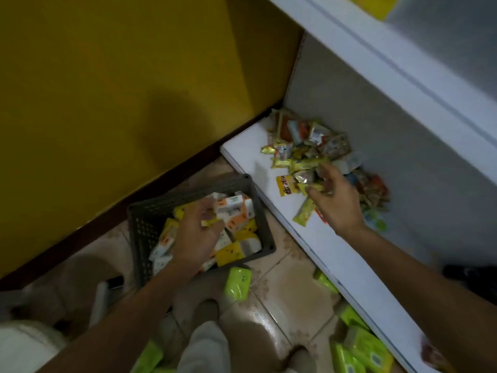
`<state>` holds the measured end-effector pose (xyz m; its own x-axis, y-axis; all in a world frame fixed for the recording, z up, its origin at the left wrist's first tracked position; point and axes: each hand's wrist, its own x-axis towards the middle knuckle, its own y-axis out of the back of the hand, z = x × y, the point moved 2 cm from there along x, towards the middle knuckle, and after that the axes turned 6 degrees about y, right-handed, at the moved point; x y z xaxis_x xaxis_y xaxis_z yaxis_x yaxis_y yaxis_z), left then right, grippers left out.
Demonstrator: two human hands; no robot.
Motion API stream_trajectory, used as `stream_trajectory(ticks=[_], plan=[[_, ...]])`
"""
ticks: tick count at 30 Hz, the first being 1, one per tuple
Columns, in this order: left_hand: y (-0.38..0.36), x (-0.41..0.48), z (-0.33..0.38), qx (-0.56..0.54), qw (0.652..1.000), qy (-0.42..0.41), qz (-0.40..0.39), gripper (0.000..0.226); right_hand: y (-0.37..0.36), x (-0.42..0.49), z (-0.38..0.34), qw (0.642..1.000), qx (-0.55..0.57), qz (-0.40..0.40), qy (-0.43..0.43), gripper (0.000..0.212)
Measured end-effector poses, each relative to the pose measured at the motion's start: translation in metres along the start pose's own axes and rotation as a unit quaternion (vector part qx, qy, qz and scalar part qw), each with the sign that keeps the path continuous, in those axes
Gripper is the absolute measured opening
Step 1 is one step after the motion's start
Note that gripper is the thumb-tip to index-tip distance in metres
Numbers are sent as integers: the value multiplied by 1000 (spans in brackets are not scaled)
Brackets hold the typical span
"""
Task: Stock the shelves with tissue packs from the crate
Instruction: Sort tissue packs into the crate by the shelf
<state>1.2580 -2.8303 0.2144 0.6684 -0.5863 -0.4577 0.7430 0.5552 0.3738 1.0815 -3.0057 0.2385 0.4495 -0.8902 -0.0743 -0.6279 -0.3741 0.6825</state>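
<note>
Head view: picking step. Left hand (197, 235) reaches into the crate (145, 224), lower centre, fingers curled, probably gripping a tissue pack (211, 222). Right hand (338, 205) hovers at the shelf (247, 149), grip unclear. Next: lift the pack onto the shelf.

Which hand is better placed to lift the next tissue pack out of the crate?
Left. The left hand is down among the tissue packs inside the crate; the right hand is over snack packets on the shelf.

Packs (234, 208) in crate (142, 222), shelf (250, 146) right, perhaps touching
</note>
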Motion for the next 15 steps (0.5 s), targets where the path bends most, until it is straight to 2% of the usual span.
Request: stream_trajectory(ticks=[6, 8, 15], plan=[[15, 50, -104, 27, 997, 71, 0, 39, -138, -7, 35, 990, -16, -123, -60, 49], [11, 65, -137, 25, 996, 85, 6, 39, -179, -12, 53, 985, -21, -162, -53, 45], [-25, 111, -237, 13, 989, 149, -10, 42, -284, -19, 147, 974, -14, -209, -87, 45]])
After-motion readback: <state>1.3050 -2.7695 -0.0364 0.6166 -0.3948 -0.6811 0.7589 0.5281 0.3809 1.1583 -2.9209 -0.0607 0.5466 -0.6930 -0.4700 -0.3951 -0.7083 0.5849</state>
